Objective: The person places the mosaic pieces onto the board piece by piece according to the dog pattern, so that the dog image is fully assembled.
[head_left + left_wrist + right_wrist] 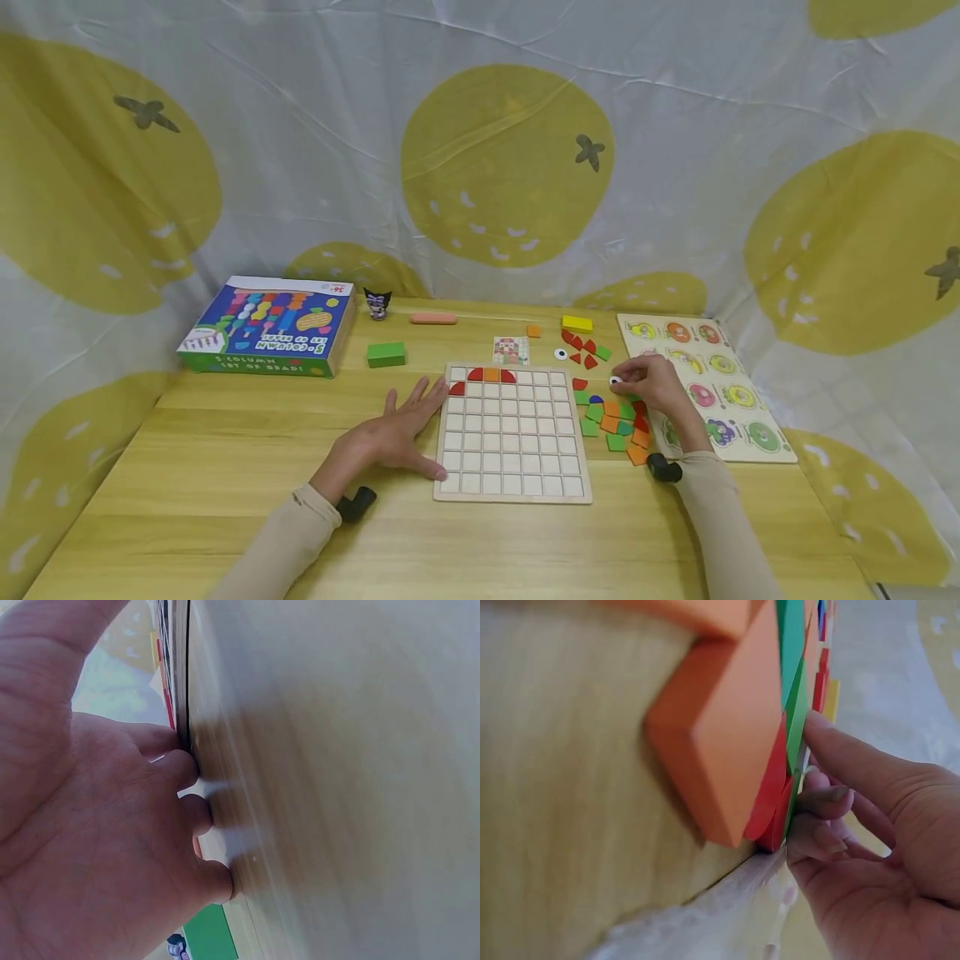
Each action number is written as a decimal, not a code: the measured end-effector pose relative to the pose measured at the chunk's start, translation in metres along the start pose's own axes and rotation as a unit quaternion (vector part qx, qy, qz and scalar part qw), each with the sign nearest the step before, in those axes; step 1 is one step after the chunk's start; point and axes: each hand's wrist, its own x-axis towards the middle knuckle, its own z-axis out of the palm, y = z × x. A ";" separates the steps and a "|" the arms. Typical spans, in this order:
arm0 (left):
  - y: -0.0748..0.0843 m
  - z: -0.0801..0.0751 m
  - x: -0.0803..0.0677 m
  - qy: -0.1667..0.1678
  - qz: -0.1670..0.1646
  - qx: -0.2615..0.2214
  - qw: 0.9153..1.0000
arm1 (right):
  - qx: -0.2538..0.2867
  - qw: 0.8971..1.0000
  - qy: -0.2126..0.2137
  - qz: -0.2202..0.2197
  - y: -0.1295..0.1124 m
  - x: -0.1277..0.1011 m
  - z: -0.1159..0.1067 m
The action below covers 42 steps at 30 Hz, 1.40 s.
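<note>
Wooden grid board point(512, 487): left hand point(397, 433) flat beside, fingers spread; right hand point(654, 382) fingers pinching white round piece point(615, 381).

Loose pieces point(617, 423) lie right of the grid board point(512, 432) (box point(268, 326) far left).

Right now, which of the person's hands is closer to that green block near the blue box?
Left. The left hand lies flat just below the green block, beside the grid board; the right hand is across the board, among loose pieces.
</note>
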 end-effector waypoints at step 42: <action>0.002 -0.001 -0.001 0.002 -0.004 0.005 1.000 | 0.172 0.984 -0.022 -0.033 -0.064 -0.007 0.053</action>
